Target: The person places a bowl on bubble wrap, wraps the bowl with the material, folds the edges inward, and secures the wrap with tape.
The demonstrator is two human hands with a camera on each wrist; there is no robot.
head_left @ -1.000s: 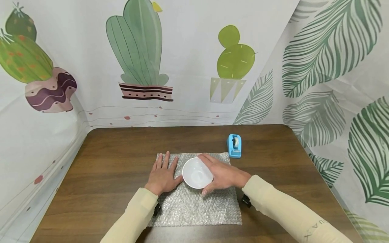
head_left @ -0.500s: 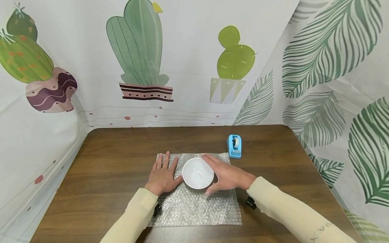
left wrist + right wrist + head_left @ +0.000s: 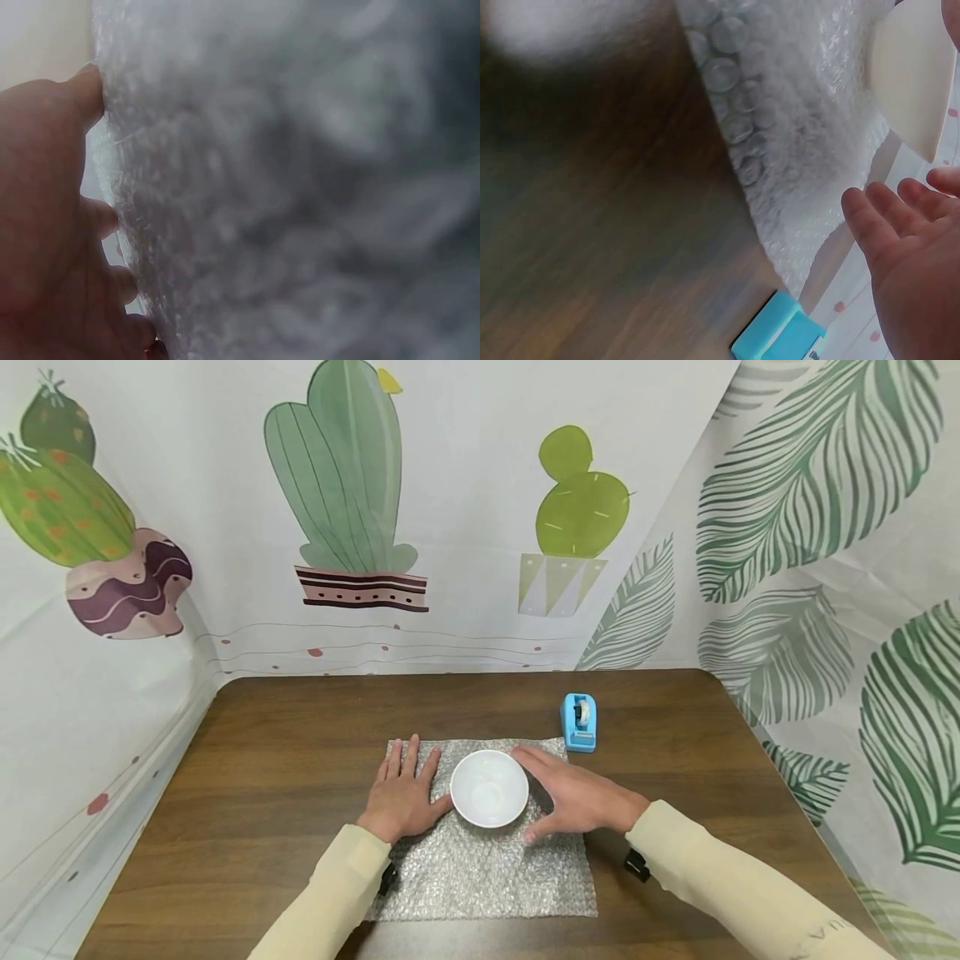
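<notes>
A white bowl (image 3: 489,788) stands upright near the middle of a sheet of bubble wrap (image 3: 487,885) on the table. My left hand (image 3: 403,797) lies flat on the wrap with fingers spread, its thumb tip at the bowl's left side. Whether that thumb touches the bowl I cannot tell. To the right of the bowl, my right hand (image 3: 581,793) is apart from it, thumb and fingers spread in a wide curve around nothing. The right wrist view shows the bowl (image 3: 911,75) beyond the loosely extended fingers. In the left wrist view, bubble wrap (image 3: 225,187) fills most of the picture.
A blue tape dispenser (image 3: 579,723) stands at the wrap's far right corner. The brown wooden table (image 3: 262,777) reaches back to a white curtain (image 3: 472,527) printed with cacti and leaves.
My right hand has let go of the bowl's right side and drawn away to the right. The bowl, wrap and left hand stay in place.
</notes>
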